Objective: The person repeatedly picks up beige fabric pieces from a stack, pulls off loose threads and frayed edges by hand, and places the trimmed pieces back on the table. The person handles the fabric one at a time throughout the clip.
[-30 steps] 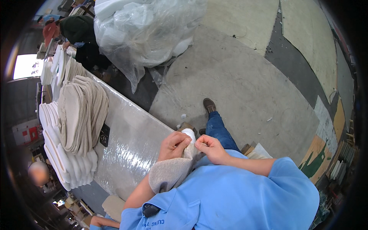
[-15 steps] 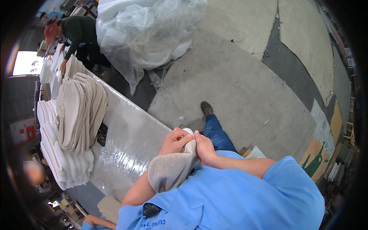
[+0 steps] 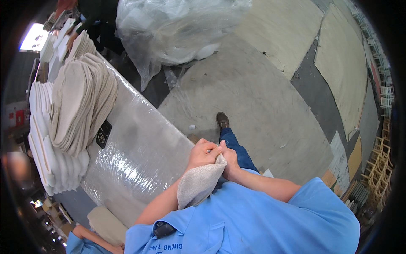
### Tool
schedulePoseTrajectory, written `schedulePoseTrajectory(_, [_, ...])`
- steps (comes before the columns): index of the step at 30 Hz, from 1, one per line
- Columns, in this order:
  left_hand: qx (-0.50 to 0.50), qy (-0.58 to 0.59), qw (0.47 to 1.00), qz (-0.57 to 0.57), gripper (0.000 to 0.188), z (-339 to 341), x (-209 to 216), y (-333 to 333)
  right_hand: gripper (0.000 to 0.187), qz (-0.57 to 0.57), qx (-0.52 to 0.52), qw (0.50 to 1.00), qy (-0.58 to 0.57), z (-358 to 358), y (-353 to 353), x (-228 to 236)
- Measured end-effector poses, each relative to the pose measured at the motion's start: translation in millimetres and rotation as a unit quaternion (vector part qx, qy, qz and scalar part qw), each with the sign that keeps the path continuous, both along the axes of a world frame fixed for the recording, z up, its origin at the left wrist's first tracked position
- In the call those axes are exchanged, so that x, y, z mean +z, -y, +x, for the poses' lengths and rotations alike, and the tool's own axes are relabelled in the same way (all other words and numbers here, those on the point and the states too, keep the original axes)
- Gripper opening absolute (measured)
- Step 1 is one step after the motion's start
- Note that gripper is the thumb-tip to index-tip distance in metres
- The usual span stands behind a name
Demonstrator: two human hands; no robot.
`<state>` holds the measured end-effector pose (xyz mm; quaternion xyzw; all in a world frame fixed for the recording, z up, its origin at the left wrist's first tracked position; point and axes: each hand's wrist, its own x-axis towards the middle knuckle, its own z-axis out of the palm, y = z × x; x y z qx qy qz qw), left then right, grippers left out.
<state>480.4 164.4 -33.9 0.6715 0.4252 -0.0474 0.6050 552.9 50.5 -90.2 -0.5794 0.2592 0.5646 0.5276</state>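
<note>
Beige cloth point(image 3: 200, 183) has its narrow end gripped between the left hand point(image 3: 204, 153) and right hand point(image 3: 230, 160), both closed on it; the wider part lies against the left forearm point(image 3: 160, 203), near the bench point(image 3: 146, 137).

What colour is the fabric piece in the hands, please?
The fabric piece is light greyish beige, seen best in the head view.
</note>
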Motion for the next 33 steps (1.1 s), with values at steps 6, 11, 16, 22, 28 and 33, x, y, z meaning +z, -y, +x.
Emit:
schedulePoseTrajectory(6, [-0.058,-0.01,0.998,-0.01,0.026,-3.4,-32.7,-26.3,0.053,-0.016,-0.013,0.998,-0.053,-2.2,-19.1,-10.5])
schedulePoseTrajectory(11, [-0.069,-0.05,0.995,-0.054,0.028,0.7,-46.2,-37.8,0.056,-0.08,0.079,0.994,0.006,-5.7,-20.7,-32.7])
schedulePoseTrajectory(16, [-0.031,-0.058,0.992,-0.109,0.028,-0.6,-66.4,-34.6,0.055,-0.088,0.086,0.992,0.012,-7.0,-19.3,-38.4])
schedulePoseTrajectory(22, [-0.068,-0.114,0.968,-0.213,0.027,4.6,-68.7,-43.2,0.053,-0.051,0.145,0.986,0.072,-14.0,-6.3,-62.5])
schedulePoseTrajectory(28, [0.032,0.096,0.994,-0.047,0.039,-19.1,-86.4,-24.6,0.053,-0.036,0.144,0.985,0.084,-14.8,-8.1,-57.9])
schedulePoseTrajectory(33, [-0.123,-0.083,0.981,-0.123,0.051,-90.5,-25.8,-52.7,0.061,0.037,-0.003,0.996,-0.078,-17.7,17.2,-101.4])
